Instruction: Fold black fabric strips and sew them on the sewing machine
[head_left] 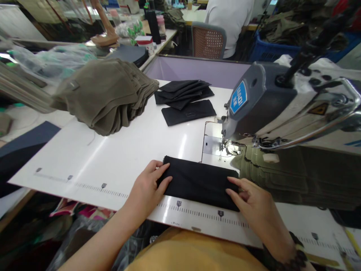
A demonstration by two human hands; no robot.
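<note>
A folded black fabric piece [200,182] lies flat on the white sewing table [135,150], just in front of the sewing machine [254,94]. My left hand [149,184] pinches its left end between thumb and fingers. At the opposite end, my right hand [251,197] grips the short edge the same way. The machine's lit needle area [228,146] is a little behind the fabric, apart from it. Beyond, several folded black pieces [186,94] lie in a loose pile.
A tall stack of olive fabric panels [104,92] stands at the left. More olive panels [296,173] lie under the machine arm at the right. A printed ruler [197,212] runs along the table's front edge. A person in white [228,22] sits beyond, near a blue crate [265,47].
</note>
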